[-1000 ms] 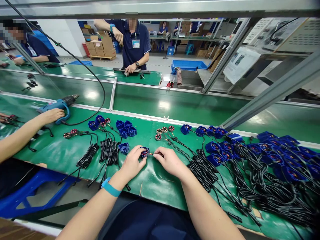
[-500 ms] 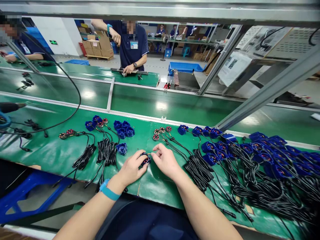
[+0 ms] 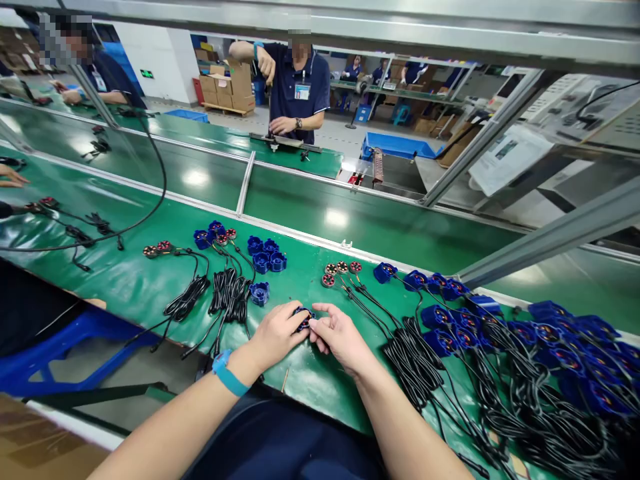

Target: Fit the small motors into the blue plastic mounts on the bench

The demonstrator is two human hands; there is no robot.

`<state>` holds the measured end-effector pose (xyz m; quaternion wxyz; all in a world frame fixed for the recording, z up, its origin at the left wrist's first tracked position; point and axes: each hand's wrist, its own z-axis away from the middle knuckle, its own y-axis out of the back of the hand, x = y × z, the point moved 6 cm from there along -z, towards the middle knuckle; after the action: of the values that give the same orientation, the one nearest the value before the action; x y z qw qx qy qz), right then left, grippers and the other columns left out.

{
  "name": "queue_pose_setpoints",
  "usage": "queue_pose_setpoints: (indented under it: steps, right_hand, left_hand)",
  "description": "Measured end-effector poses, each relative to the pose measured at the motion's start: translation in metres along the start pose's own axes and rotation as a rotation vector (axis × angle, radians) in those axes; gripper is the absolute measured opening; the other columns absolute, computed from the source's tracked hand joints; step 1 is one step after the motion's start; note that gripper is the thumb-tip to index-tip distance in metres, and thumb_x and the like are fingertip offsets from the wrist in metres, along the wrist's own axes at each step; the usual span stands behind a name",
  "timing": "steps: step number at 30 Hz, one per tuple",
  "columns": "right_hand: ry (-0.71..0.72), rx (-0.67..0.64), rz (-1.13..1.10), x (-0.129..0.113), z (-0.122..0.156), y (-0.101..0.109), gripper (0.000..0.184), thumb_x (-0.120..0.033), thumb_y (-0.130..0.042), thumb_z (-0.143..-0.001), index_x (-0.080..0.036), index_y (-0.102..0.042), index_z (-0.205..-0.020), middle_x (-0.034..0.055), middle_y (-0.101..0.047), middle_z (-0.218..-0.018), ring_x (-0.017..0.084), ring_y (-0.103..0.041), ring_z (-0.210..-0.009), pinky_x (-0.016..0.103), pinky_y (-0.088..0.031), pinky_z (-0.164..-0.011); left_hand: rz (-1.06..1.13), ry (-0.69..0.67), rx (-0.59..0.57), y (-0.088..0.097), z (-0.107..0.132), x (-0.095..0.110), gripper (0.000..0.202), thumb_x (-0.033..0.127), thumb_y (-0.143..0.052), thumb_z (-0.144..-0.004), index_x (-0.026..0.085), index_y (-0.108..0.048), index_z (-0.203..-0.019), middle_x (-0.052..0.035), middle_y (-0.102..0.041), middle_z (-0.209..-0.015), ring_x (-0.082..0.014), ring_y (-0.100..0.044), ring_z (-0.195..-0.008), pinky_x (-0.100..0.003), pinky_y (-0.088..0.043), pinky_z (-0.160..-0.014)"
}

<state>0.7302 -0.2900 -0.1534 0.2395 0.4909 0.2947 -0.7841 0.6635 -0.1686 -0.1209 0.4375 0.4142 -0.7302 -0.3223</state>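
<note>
My left hand [image 3: 274, 337] is wrapped round a blue plastic housing [image 3: 303, 320] just above the green mat, partly hidden by my fingers. Thumb and fingers of my right hand [image 3: 343, 340] are pinched together at the housing's right edge; what lies between them is too small to make out. Just left of my hands stands a single blue housing [image 3: 259, 293], with a cluster of blue housings [image 3: 268, 255] behind it. Beyond my right hand lie several small round motors [image 3: 342, 267], wired to black cables [image 3: 411, 360] bundled to the right.
Many blue housings with cables [image 3: 560, 347] crowd the right side. More motors [image 3: 157, 249] and coiled cables [image 3: 229, 293] lie at left. A metal rail [image 3: 295, 233] edges the mat. A black cable [image 3: 163, 180] hangs at left. A co-worker [image 3: 303, 87] works across the line.
The view has turned left, so the bench appears shifted right. My right hand has closed in on the housing, its fingers now curled at the edge; my left hand keeps its hold.
</note>
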Motion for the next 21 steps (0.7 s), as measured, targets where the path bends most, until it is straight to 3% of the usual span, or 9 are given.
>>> queue_pose_setpoints:
  steps: [10,21]
  right_hand:
    - [-0.011,-0.036,0.039,0.003,-0.006,0.002,0.09,-0.064,-0.082,-0.073,-0.004,-0.047,-0.13,0.0045,-0.066,-0.069,0.008,-0.042,-0.048,0.02,-0.027,-0.046]
    - [-0.078,-0.075,0.034,0.012,-0.012,0.011,0.078,-0.061,-0.087,-0.07,-0.007,-0.055,-0.118,0.0072,-0.068,-0.07,0.007,-0.04,-0.048,0.02,-0.023,-0.045]
  left_hand:
    - [0.09,0.083,-0.078,-0.01,0.005,-0.006,0.018,0.026,-0.069,-0.092,0.017,-0.065,-0.107,-0.0108,-0.064,-0.112,-0.0236,-0.064,-0.101,-0.038,-0.058,-0.088]
    - [0.06,0.098,-0.117,-0.012,0.005,-0.005,0.027,0.025,-0.074,-0.088,0.015,-0.065,-0.111,-0.0097,-0.062,-0.108,-0.0238,-0.062,-0.098,-0.038,-0.057,-0.087]
